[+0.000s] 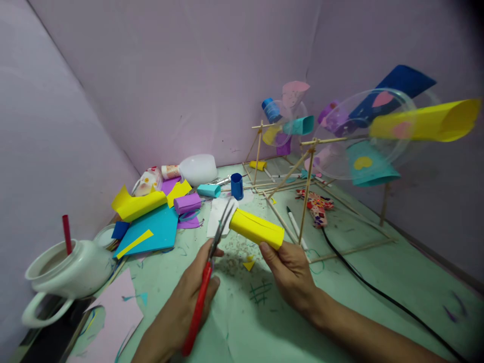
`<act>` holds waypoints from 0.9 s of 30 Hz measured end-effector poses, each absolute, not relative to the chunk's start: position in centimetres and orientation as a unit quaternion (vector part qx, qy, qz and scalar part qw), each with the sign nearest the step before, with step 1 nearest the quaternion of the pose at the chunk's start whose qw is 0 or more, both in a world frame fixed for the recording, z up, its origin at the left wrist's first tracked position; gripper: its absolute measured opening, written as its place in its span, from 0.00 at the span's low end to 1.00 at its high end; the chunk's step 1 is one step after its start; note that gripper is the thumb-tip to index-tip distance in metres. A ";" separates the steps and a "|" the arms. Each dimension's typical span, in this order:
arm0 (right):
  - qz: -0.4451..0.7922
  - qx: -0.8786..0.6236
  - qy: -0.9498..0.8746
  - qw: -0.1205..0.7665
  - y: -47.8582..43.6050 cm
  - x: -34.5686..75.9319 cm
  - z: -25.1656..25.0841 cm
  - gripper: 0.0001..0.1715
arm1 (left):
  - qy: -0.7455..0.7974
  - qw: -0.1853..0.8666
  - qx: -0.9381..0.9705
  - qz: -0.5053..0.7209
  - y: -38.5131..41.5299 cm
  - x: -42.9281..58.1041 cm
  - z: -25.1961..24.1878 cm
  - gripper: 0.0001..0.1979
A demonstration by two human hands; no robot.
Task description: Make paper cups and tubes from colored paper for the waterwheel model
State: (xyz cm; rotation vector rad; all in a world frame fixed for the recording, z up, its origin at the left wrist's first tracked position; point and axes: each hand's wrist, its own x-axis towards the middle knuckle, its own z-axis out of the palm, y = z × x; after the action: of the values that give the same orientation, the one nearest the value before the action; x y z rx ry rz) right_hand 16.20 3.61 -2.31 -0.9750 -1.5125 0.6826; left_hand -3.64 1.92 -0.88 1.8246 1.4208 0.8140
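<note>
Head view: red-handled scissors [204, 287] meet a yellow paper roll [257, 228] above the bench [408, 272].
Left hand [187, 302] grips the scissors, blades slightly parted at 9 o'clock of the roll; right hand [291, 272] pinches the roll's near end. Trimming seems to be the step in hand; a cut calls for feeding the roll's edge between the blades.

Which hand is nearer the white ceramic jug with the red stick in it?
Left. The left hand, holding red-handled scissors, is right of the jug; the right hand, gripping a yellow paper roll, is farther right.
</note>
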 end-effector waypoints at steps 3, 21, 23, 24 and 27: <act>0.251 -0.442 -0.650 0.565 3.7 16.4 -2.3 0.14 | 0.593 0.271 0.686 0.322 2.3 -3.9 -1.1 0.25; 0.188 -0.204 -0.854 0.440 3.0 16.3 -1.6 0.21 | 0.437 0.565 0.455 0.532 2.2 -1.6 -0.2 0.16; 0.244 -0.240 -0.824 0.451 2.8 16.2 -1.8 0.18 | 0.425 0.568 0.451 0.542 2.2 -1.6 -0.4 0.16; 0.285 -0.268 -0.800 0.456 2.7 16.1 -2.0 0.17 | 0.424 0.561 0.454 0.547 2.2 -1.6 -0.5 0.16; 0.434 -0.364 -0.686 0.457 2.6 15.9 -2.3 0.17 | 0.451 0.513 0.490 0.541 2.2 -1.3 -0.6 0.16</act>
State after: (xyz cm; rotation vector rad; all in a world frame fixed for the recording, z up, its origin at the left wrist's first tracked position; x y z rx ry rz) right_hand 15.86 2.62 -2.26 -0.8967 -1.6915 1.0698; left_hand -1.27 2.19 -0.57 1.1787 1.0840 1.3012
